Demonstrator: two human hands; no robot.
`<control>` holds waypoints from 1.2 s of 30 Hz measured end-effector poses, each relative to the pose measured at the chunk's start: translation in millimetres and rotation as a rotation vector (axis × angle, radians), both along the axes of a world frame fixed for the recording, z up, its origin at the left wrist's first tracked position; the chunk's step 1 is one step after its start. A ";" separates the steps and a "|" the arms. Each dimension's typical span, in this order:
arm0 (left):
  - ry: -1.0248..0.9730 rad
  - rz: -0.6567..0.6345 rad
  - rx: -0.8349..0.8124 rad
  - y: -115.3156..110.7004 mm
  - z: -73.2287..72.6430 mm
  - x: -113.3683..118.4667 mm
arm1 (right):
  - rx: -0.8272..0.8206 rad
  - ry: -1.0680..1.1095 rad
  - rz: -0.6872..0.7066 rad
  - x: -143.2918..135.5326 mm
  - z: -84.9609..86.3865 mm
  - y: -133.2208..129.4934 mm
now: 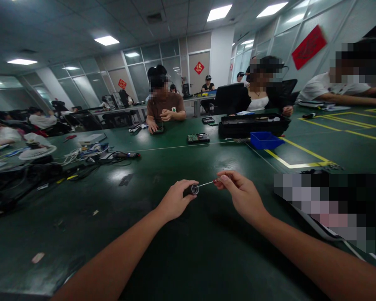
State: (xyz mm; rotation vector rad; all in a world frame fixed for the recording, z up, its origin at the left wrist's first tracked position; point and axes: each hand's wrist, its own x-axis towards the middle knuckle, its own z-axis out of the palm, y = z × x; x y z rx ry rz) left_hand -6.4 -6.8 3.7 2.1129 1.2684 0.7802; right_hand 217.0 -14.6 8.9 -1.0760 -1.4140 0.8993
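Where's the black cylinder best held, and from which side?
Probably around the barrel of the black cylinder, coming from the left. It's round, and its shiny-rimmed end, toward which the thin rod points, is better left free.

Bench (188, 259): deep green, striped with yellow lines (305, 150)
Held cylinder (194, 189): black with a silvery rim
Thin tool (206, 184): silver shaft, handle perhaps reddish from where I stand
Small bin (265, 141): bright blue
Circuit board (197, 138): green
Door diamond (199, 68): red, gold character
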 end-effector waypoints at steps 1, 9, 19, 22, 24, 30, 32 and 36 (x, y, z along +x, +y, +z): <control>-0.003 0.011 -0.004 0.4 -0.9 -0.3 | -0.002 0.005 -0.006 -0.1 0.0 0.1; -0.048 0.063 0.016 3.1 -3.8 -2.0 | 0.001 -0.082 -0.036 1.2 5.3 -1.6; -0.087 0.108 0.032 3.5 -1.6 -4.1 | -0.056 -0.305 -0.147 3.3 12.9 -2.3; -0.094 0.106 0.027 3.6 -2.3 -3.4 | -0.069 -0.317 -0.156 3.8 13.0 -0.9; -0.095 0.097 0.027 3.5 -2.5 -3.4 | -0.083 -0.334 -0.151 4.6 12.7 -1.1; -0.072 0.068 0.083 3.6 -1.9 -5.8 | -0.081 -0.376 -0.129 5.0 8.1 -1.5; -0.058 0.063 0.095 4.0 -1.6 -6.5 | -0.054 -0.372 -0.091 4.5 5.1 -0.7; -0.019 0.059 0.096 4.2 -1.0 -6.6 | 0.005 -0.263 0.041 3.4 1.6 -0.5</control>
